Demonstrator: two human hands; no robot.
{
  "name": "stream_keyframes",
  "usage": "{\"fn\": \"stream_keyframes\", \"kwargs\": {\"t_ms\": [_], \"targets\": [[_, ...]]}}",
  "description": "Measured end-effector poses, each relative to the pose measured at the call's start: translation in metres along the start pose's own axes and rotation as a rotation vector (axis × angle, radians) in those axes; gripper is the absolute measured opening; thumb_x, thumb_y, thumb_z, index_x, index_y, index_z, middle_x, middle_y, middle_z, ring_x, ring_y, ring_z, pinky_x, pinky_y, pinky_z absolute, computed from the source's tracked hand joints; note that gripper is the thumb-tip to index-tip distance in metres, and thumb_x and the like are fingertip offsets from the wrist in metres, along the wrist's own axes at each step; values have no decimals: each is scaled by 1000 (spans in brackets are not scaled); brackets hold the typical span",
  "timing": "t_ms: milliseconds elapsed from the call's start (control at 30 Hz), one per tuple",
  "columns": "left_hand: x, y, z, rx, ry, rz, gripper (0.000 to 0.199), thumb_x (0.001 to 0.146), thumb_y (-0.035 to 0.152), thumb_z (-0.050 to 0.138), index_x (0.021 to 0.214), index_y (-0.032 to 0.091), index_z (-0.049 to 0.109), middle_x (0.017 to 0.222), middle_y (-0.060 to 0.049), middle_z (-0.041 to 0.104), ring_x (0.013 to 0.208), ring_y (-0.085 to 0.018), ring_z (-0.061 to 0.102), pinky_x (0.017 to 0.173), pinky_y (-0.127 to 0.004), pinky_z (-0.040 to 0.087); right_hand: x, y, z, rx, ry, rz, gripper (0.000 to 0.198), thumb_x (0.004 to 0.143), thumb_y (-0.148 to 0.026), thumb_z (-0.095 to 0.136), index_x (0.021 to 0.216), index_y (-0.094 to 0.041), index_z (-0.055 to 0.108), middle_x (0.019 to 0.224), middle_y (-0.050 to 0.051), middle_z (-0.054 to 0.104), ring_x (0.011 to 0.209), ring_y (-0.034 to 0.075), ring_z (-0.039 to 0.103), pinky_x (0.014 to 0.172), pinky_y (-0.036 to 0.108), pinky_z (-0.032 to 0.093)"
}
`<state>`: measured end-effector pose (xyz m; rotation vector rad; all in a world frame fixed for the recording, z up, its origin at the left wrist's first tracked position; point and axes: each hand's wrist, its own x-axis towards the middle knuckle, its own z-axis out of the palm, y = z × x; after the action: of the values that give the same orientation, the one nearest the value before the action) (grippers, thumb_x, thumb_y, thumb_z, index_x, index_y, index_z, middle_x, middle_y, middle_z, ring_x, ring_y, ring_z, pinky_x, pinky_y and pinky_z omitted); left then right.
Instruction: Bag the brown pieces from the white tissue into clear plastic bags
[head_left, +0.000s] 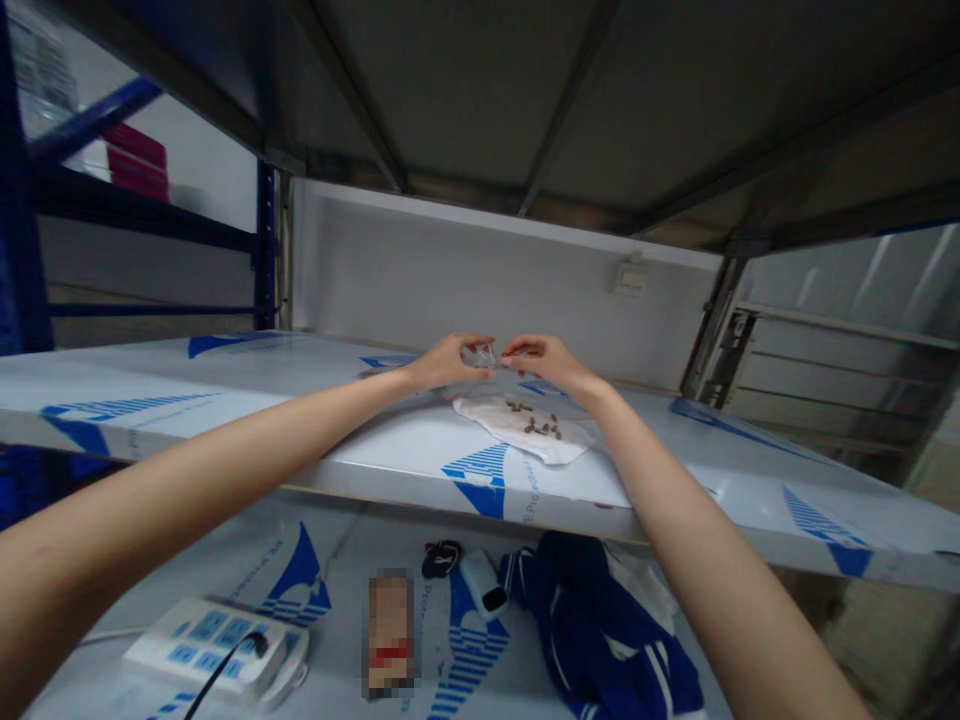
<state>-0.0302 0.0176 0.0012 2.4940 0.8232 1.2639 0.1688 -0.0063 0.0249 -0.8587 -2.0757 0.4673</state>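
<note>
Head view, the only one: from where I stand, both of the person's arms reach over a shelf (390, 450) wrapped in white film with blue print. The left hand (441, 364) curves round a small clear container (480, 357), thumb below and fingers above, holding it off the surface. The right hand (551, 362) is just beside it, its fingertips drawn close together at the container's side; whether they pinch anything, I can't tell. Under the two hands, nearer the front edge, a white sheet (491, 412) lies on the shelf with small brown pieces (545, 429) scattered over it in a loose cluster. On the level below, a white power strip (172, 645) lies at the left with a black cable (214, 678) plugged in. Towards the middle are a pixelated rectangular item (390, 625), a small black object (441, 560) and a pale blue device (480, 580); dark blue clothing with white stripes (577, 630) lies crumpled at their right.
</note>
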Motion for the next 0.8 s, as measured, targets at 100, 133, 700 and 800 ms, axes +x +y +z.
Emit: {"fn": "stream_keyframes", "kwargs": {"t_ms": [100,133,700,800], "targets": [[-1,5,4,11,-28,14,55,65,37,69,115,16,59,111,-10,62,100,-24,57,89,-37,42,3,0,1,3,101,-31,14,68,-25,65,79,-16,64,82,5,66,67,13,56,66,28,45],[-2,8,5,18,-37,15,53,65,36,69,113,16,60,109,-10,63,99,-24,57,88,-38,42,3,0,2,-18,111,-46,14,68,-24,65,79,-16,64,82,5,66,69,13,57,68,29,45],[0,2,3,-6,-22,-34,62,66,35,70,119,8,54,113,-14,61,99,-23,58,88,-35,43,-16,-1,-29,-221,-702,171,29,60,-26,73,88,-20,70,90,4,68,75,15,61,63,25,47],[0,2,4,15,-40,-36,60,67,35,70,119,10,54,113,-12,62,99,-23,58,87,-34,43,-13,5,-26,-247,-711,233,23,59,-26,73,81,-19,71,83,4,68,68,14,59,59,25,45]]}}
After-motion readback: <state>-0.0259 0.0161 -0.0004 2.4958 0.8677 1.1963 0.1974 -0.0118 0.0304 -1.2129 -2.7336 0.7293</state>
